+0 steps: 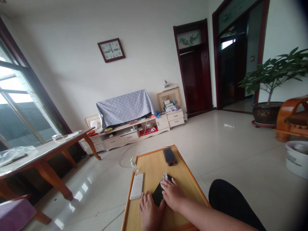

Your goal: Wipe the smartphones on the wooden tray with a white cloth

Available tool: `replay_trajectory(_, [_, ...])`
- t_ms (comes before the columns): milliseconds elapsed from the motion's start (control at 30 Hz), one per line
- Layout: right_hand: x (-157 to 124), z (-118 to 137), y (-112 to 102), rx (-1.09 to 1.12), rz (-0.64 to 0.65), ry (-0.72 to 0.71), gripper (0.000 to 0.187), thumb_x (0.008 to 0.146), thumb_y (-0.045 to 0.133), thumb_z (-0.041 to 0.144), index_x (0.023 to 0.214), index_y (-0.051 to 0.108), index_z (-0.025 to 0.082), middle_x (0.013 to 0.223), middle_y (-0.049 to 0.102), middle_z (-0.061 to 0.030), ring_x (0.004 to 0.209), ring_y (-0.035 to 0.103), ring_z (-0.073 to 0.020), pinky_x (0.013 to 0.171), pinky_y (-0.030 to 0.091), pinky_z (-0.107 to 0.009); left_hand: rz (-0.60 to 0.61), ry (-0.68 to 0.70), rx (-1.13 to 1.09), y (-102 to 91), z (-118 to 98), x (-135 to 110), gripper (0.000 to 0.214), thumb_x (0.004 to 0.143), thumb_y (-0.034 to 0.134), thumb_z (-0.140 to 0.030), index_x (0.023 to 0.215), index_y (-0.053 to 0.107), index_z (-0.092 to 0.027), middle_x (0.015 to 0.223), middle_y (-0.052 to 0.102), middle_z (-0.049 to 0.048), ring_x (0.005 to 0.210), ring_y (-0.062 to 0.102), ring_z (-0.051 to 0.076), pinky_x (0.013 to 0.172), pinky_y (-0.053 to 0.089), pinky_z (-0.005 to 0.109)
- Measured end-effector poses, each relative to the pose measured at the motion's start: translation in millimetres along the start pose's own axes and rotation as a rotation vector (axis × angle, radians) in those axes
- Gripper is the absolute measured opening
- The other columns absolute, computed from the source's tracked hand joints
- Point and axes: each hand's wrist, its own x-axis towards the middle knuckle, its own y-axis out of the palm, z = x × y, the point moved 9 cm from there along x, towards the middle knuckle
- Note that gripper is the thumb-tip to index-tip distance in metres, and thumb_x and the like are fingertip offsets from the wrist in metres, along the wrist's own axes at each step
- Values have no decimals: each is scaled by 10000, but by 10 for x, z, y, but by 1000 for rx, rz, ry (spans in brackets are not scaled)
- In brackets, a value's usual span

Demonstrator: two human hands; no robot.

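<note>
A black smartphone (158, 194) lies at a slant on a small wooden table (192, 189). My left hand (150, 210) braces its near end, with the thumb along one edge and the fingers at the other side, partly hiding it. My right hand (173, 194) presses a crumpled greyish-white wipe (165, 177) against the far part of the screen, the fingers nearly flat over it. To the left of the black smartphone rests a white phone (136, 186). A clear pump bottle (134, 166) stands at the table's left edge, just beyond the white phone.
A dark, pixelated object (170, 156) sits at the table's far end. My knee (228, 199) is close on the right. A cable (120, 160) runs over the tiled floor. Further off are a long table (79, 138), a cloth-covered cabinet (127, 141), a potted plant (267, 112) and a white bucket (297, 160).
</note>
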Motion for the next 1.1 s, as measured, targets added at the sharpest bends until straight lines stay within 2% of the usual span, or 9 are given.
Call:
replay_trajectory(300, [-30,2,-17,35,-10,-7,542,928,406,259,1454,524,210,1574,416,-88,1487,300,-244,1234,95,-478,46,-73,31,-186,-98,61,616,666,597,-669,1072,556,-208,1338,570,165,1350,433,356,1127,259,465])
replay_trajectory(433, [-42,1,-65,48,-27,11,575,919,411,244,1488,484,200,1593,379,-93,1494,285,-251,1231,155,-463,60,-76,-25,-164,-112,71,518,687,610,-618,1038,518,-248,1189,650,101,1215,550,318,1047,335,453])
replay_trajectory(567, [-66,8,-116,71,-62,16,567,911,428,235,1469,511,178,1585,392,-108,1483,311,-260,1227,200,-438,124,-113,-214,-8,-4,123,469,715,612,-532,1080,494,-262,1157,680,66,1147,610,296,980,394,460])
replay_trajectory(700, [-75,4,-151,126,-129,0,533,883,435,170,1391,597,165,1525,485,-116,1434,401,-245,1200,274,-391,125,-190,-564,81,119,192,556,634,654,-466,1124,538,-232,1121,707,81,1096,644,313,918,457,447])
replay_trajectory(833, [-46,-62,-248,213,-240,31,445,847,429,97,1165,721,204,1288,674,-96,1242,578,-225,1101,396,-352,162,-137,-756,45,46,254,530,577,667,-465,1028,626,-189,961,749,70,953,696,274,835,514,365])
replay_trajectory(900, [-10,-92,-297,228,-275,57,394,863,418,102,1080,727,214,1159,707,-92,1126,627,-224,1020,453,-345,170,-120,-839,3,11,274,511,559,671,-493,954,661,-169,867,753,73,858,705,266,775,529,349])
replay_trajectory(1000, [53,-89,-352,241,-306,100,367,871,415,106,1070,703,219,1100,699,-90,1046,648,-221,933,490,-327,149,-125,-927,-45,16,295,514,533,702,-551,865,693,-158,767,741,75,769,699,271,713,531,356])
replay_trajectory(1100, [101,50,-398,276,-330,93,381,857,445,102,1134,669,237,1128,688,-70,1064,640,-204,939,479,-292,116,-124,-988,-69,34,298,540,514,745,-578,852,714,-158,767,746,74,787,702,280,733,536,363])
